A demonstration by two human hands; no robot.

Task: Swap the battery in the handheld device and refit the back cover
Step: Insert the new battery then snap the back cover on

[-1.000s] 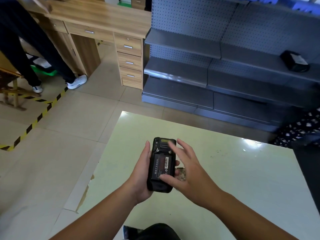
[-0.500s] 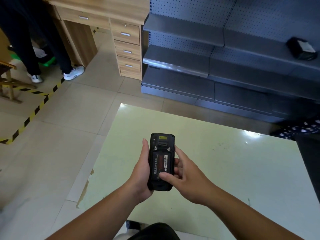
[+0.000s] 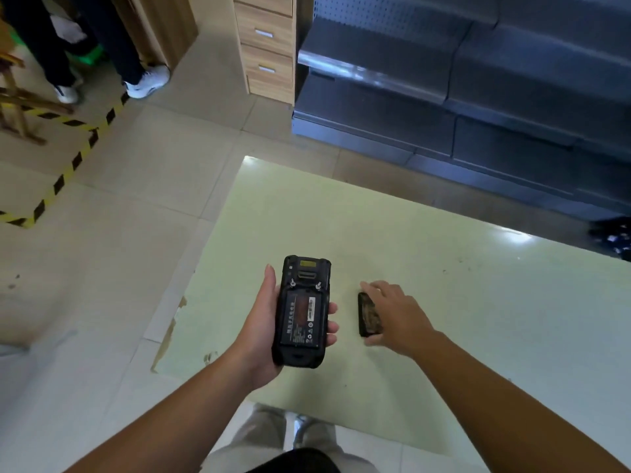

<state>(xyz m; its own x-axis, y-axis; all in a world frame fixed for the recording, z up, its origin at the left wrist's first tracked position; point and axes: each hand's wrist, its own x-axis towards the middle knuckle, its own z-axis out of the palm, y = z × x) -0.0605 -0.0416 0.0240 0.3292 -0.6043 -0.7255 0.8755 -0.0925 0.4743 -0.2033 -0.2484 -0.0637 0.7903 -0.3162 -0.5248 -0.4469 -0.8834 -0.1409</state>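
The left hand [image 3: 259, 332] still grips the black handheld device [image 3: 302, 310], its labelled battery [image 3: 302, 319] exposed, above the pale green table [image 3: 478, 302], while the right hand [image 3: 397, 317] has moved right, fingers spread over the dark back cover [image 3: 368, 315] lying there.

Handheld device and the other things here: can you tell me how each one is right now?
Handheld device: back open, held back-side up in the left hand.
Battery: seated in the device's bay.
Back cover: off the device, lying on the table.
Right hand: on the cover, fingers spread over it.
Drawers: closed.
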